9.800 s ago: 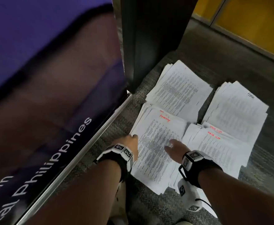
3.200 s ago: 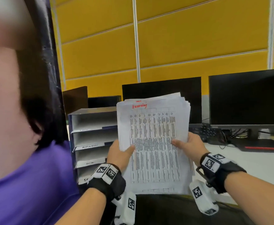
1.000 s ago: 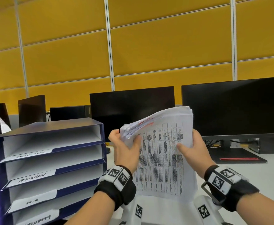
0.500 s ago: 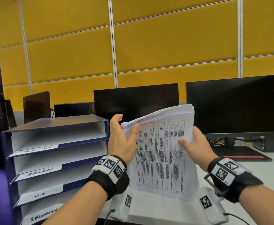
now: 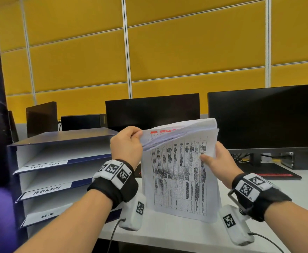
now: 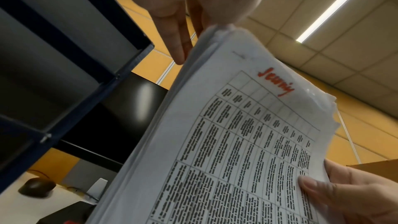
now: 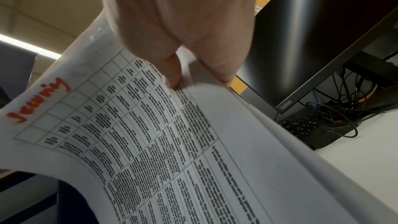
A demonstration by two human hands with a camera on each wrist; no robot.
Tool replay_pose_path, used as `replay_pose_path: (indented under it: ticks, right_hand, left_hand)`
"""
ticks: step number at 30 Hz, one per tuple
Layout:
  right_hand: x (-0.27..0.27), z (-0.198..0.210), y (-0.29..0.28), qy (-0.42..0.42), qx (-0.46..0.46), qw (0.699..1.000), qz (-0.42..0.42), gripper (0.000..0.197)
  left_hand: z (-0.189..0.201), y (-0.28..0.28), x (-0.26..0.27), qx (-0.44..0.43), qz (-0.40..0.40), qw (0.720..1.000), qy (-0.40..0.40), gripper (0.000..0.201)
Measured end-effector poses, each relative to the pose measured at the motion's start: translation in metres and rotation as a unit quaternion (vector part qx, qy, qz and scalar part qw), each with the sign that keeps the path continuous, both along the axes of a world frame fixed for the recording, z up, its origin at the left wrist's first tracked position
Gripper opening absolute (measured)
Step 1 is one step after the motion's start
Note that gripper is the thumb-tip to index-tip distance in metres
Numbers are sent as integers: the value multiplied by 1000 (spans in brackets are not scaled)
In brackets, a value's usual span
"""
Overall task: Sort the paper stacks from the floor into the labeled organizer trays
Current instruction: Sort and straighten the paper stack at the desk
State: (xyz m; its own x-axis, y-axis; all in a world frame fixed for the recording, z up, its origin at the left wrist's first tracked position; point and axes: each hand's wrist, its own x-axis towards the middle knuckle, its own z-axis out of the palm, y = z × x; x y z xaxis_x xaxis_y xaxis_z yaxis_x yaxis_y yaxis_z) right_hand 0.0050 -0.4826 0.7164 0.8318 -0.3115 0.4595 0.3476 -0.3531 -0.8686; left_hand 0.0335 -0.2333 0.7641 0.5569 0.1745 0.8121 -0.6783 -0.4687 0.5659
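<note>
**Both hands hold the paper stack upright beside the organizer**

Head view: the paper stack point(image 5: 181, 172) stands nearly upright above the white desk point(image 5: 295, 187), just right of the organizer trays point(image 5: 58, 154). The left hand point(image 5: 126, 146) grips the stack's upper left corner, fingers curled over the top edge, bending the front sheets toward the camera. The right hand point(image 5: 218, 159) holds the right edge, thumb pressed on the printed table of the front page. Tray labels read "ADMIN" point(image 5: 47, 190) and "H.R" point(image 5: 47, 215); the top label is too faint to read. Two dark monitors point(image 5: 264, 115) stand behind the stack, before a yellow wall point(image 5: 186, 52).

Left wrist view: the left hand's fingers point(image 6: 176, 40) lie behind the stack's top corner. Red handwriting point(image 6: 276, 83) heads the front sheet. The right hand's thumb point(image 6: 316, 188) presses the page at its far edge. The organizer's dark blue frame point(image 6: 86, 81) is just beside the stack.

Right wrist view: the right hand's thumb point(image 7: 170, 71) lies on the front sheet while the other fingers wrap behind the stack. The red word point(image 7: 38, 100) shows at the bent corner. A keyboard point(image 7: 301, 129) and tangled cables point(image 7: 344, 105) lie under a monitor.
</note>
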Motion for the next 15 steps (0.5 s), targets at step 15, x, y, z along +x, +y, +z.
replay_pose_path:
  ticks: [15]
  right_hand:
    - [-1,0,0,10,10,1000,8,35]
  left_hand:
    - [-10,1,-3,94,-60,994,-4,28]
